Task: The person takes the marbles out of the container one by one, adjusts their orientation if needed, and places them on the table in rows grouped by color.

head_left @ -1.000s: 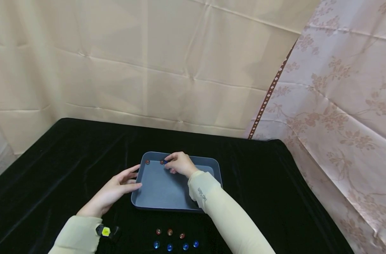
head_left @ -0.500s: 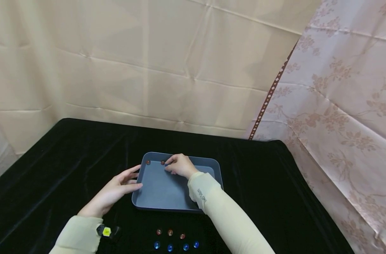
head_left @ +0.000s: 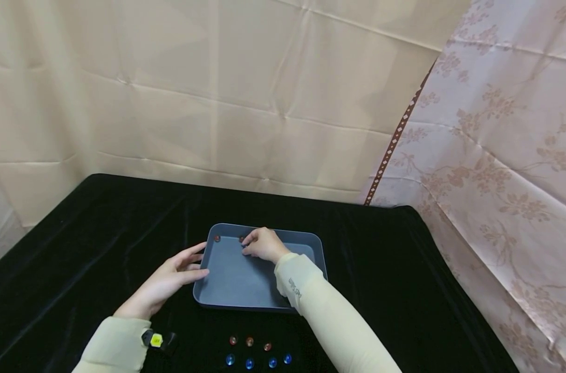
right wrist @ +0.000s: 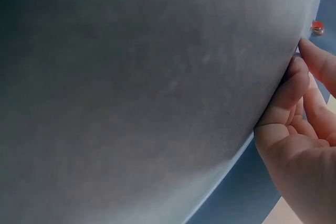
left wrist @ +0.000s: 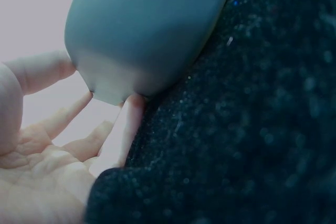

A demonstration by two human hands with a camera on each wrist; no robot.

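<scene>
My left hand [head_left: 166,282] rests against the left side of a blue-grey tray [head_left: 236,298], thumb and fingers spread and fairly straight. The left wrist view has its fingertips touching the tray's outer wall [left wrist: 136,30]. Over the far part of the tray, my right hand [head_left: 265,244] brings thumb and forefinger together; a blue marble seen there earlier is now hidden by the fingers. Just left of these fingertips lies a reddish marble [head_left: 241,239], which the right wrist view shows beside the fingertips [right wrist: 307,45]. Another reddish marble [head_left: 217,238] sits in the tray's far left corner.
In front of the tray, on the black cloth [head_left: 124,243], lies a row of reddish marbles [head_left: 249,342]. Nearer still is a row of several blue marbles [head_left: 249,363]. A beige curtain [head_left: 194,103] and a floral one [head_left: 497,155] hang behind and to the right.
My right hand has drawn slightly nearer, and the blue marble at its fingertips has gone from sight. The reddish marble beside it sits slightly further right. The left hand stays put.
</scene>
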